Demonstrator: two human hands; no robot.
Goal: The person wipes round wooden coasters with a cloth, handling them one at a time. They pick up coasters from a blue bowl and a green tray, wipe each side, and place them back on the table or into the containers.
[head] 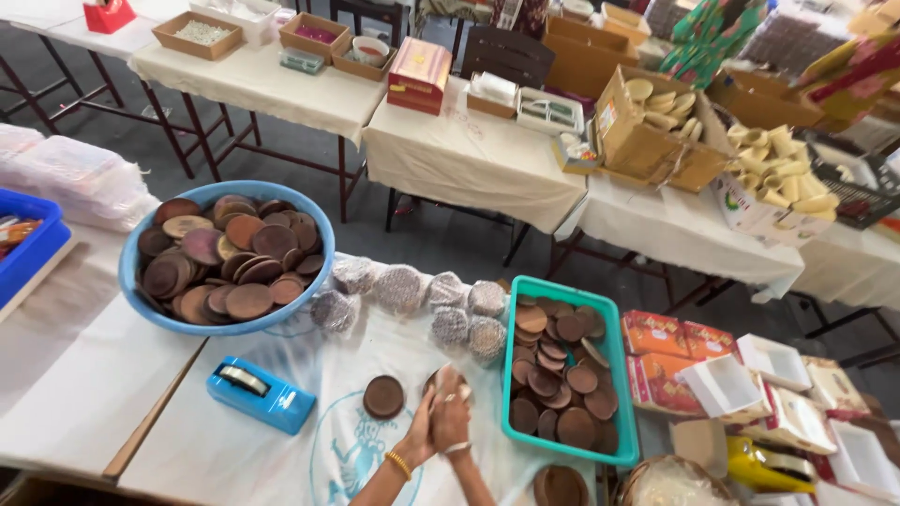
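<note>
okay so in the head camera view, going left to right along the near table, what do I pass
Blue crate → blue bowl of brown discs → blue tape dispenser → single brown disc → the two hands pressed together, left hand and right hand → teal tray of discs → orange boxes → open white boxes.

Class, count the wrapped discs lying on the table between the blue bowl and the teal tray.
7: five in an arc, two below. Others may be hidden.
</note>
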